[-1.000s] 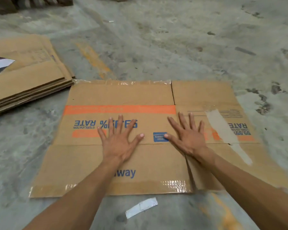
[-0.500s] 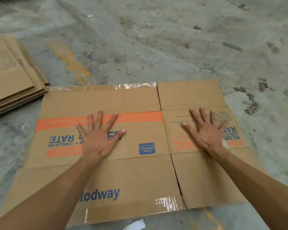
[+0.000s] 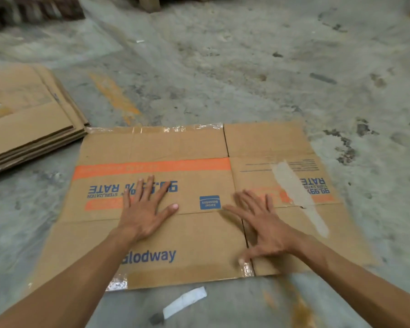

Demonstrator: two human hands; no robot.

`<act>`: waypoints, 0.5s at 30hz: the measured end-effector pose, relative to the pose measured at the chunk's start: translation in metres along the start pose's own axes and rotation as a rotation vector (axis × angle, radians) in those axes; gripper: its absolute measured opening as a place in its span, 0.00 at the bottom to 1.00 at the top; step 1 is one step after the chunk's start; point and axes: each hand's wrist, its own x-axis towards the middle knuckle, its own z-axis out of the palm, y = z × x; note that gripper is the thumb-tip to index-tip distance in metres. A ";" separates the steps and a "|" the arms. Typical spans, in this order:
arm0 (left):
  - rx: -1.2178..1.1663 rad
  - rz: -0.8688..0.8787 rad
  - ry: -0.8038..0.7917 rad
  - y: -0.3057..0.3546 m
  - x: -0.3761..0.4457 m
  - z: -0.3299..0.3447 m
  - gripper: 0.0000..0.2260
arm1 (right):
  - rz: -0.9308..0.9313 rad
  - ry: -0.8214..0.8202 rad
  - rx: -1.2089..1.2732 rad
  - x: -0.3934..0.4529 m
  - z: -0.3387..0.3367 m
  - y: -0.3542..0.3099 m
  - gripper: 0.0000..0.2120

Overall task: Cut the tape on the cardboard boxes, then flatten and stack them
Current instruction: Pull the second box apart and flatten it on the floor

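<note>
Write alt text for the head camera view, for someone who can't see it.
Both hands, left hand and right hand, press open-palmed on a flattened cardboard box on a concrete floor. A stack of flattened boxes lies to its left.

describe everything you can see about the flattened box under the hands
The flattened box is brown corrugated cardboard lying flat on the concrete floor, flaps spread out. It carries an orange band, blue upside-down print reading "RATE" and "Glodway", and a small blue label. Shiny clear tape remains along its far and near edges, and a pale torn strip crosses its right panel. The left hand and right hand lie spread on it. Its far left corner nearly meets the cardboard stack.
</note>
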 end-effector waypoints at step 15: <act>-0.018 0.283 -0.108 -0.038 -0.122 -0.032 0.54 | -0.277 0.474 -0.470 -0.059 -0.007 -0.037 0.22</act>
